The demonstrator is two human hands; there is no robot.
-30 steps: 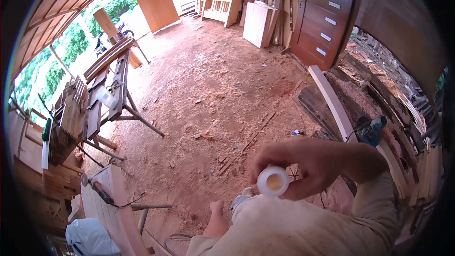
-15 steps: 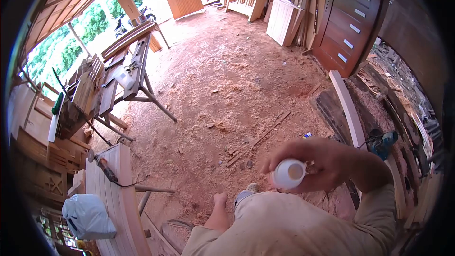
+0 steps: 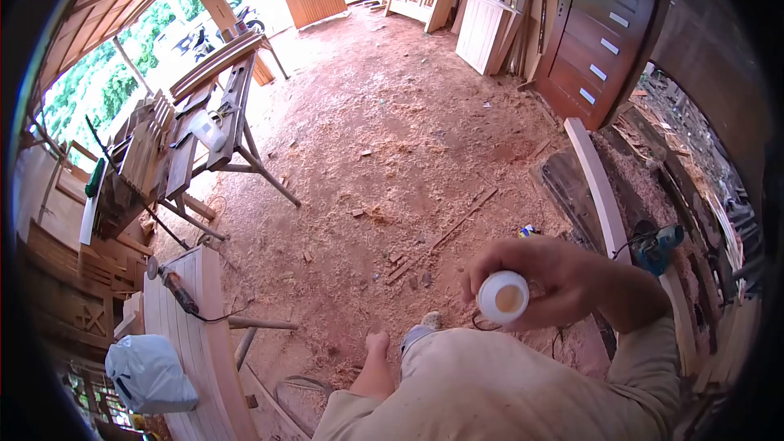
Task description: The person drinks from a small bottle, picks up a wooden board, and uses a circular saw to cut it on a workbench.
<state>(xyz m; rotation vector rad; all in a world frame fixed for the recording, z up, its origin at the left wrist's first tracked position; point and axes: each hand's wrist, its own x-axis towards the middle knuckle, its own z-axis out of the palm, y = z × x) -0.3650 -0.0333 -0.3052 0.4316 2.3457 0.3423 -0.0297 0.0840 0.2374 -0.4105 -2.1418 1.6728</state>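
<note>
My right hand (image 3: 543, 278) is wrapped round a small white plastic container (image 3: 492, 302) in front of my chest. The container's round mouth faces up towards me, with something tan showing inside it. Down at my left side hangs my left hand (image 3: 377, 345), its fingers seemingly curled in, with nothing visible in them. Below it, the ground is covered in wood shavings (image 3: 351, 278).
At left, a plank bench (image 3: 216, 359) bears an angle grinder (image 3: 175, 287) and a white plastic bag (image 3: 151, 374). Beyond stands a worktable (image 3: 181, 167) with a white jug (image 3: 208, 132). To the right are a power tool (image 3: 657, 249), a long beam (image 3: 594, 180) and a dark door (image 3: 592, 33).
My right hand still holds the white container, whose mouth has turned slightly more towards me. The view has shifted a little; my left hand stays low at my side.
</note>
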